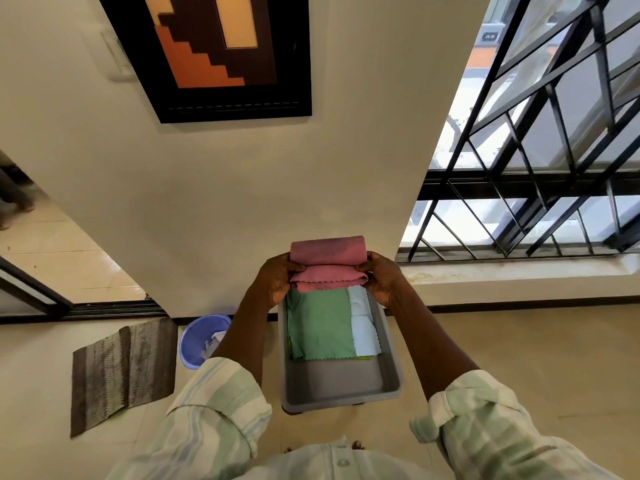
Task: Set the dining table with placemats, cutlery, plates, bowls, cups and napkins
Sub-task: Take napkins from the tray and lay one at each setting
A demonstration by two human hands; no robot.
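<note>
A folded pink cloth napkin is held up in front of me, above the far end of a grey plastic tub. My left hand grips its left edge and my right hand grips its right edge, thumbs on top. Inside the tub lie a folded green cloth and a white cloth beside it, with a yellow edge showing beneath. The near half of the tub is bare.
The tub stands on a tiled floor by a cream wall with a framed picture. A blue plastic bucket and a striped brown mat lie to the left. A barred window and its ledge are to the right.
</note>
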